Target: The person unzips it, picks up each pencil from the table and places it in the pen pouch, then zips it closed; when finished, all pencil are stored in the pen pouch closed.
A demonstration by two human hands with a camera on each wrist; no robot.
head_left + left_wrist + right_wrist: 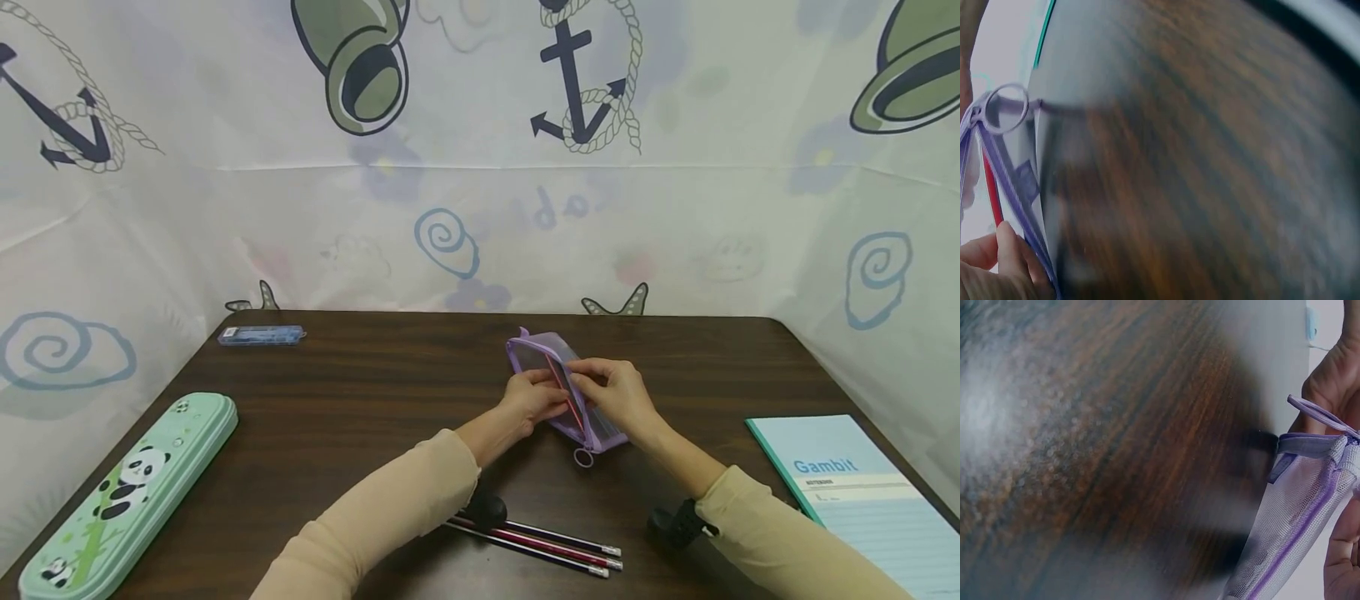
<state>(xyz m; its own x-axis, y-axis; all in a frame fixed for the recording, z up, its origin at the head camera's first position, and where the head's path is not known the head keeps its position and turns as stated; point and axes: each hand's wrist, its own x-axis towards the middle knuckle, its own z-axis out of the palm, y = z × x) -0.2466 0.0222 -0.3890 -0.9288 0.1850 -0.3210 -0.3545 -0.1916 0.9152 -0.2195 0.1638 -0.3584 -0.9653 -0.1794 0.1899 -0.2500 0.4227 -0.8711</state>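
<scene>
A purple-edged, see-through mesh pencil pouch (606,427) with a ring on its zip end is held above the dark table. My left hand (528,398) is at its open mouth, its fingertips pinching a slim red pencil (573,407) that lies along the opening. In the left wrist view, the thumb covers part of this red pencil (991,187). My right hand (618,396) pinches the pouch's far-right rim between thumb and fingers. Several dark and red pencils (551,547) lie nearer on the table, partly hidden by the left forearm.
A mint panda pencil case (142,492) lies at the left of the table (360,392). Toward the back left is a small blue clear packet (261,335). At the right edge lies a notebook (862,483). A patterned cloth (480,242) hangs behind.
</scene>
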